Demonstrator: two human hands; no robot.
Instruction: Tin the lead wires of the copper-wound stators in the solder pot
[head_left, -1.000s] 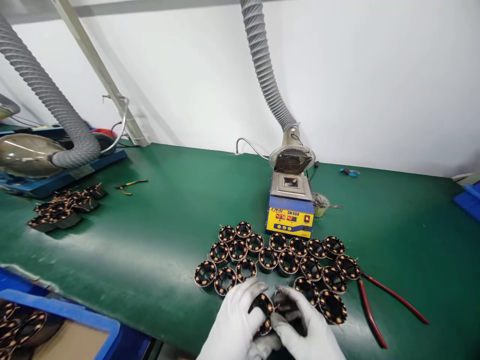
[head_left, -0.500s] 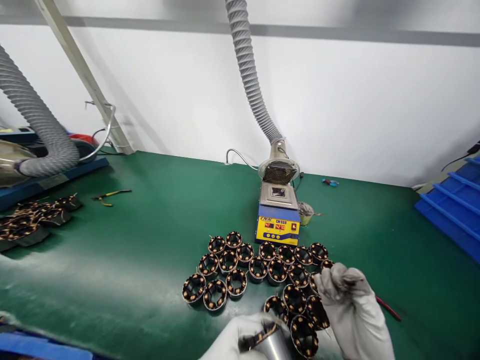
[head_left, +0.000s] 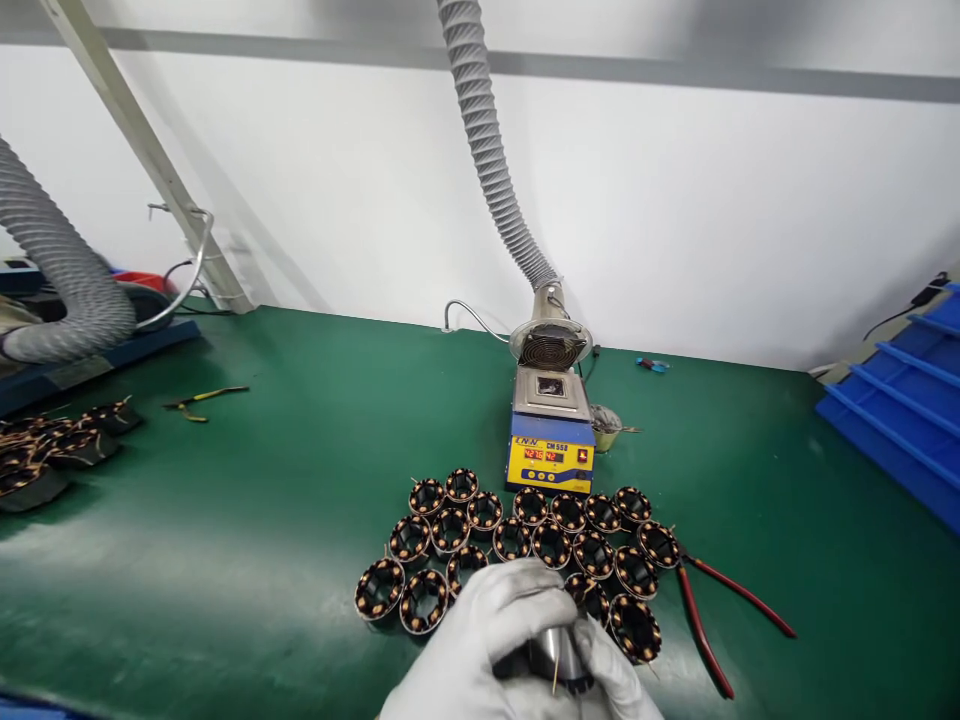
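Wrapped around a motor stator (head_left: 556, 655), my left hand (head_left: 487, 630) in a white glove is closed near the bottom of the view. The stator has a silver-grey outer ring, and a thin wire end sticks out of it. My right hand (head_left: 611, 675), also gloved, grips its right side, with some fingers hidden. Just beyond both hands stand several more stators (head_left: 551, 545) with copper windings, their open ends facing up. Part of that group is covered by my left hand.
Red-handled pliers (head_left: 701, 640) lie right of the stators. A blue and yellow solder pot (head_left: 551, 465) stands behind them under an exhaust hose (head_left: 487, 140), beside a small cup (head_left: 606, 425). Yellow-handled pliers (head_left: 206, 398) and more stators (head_left: 56, 450) are at left, blue trays (head_left: 900, 400) at right.
My right hand has come left and down onto the stator, uncovering the red-handled pliers. My left hand has turned the stator and now covers stators behind it. The view has shifted slightly.
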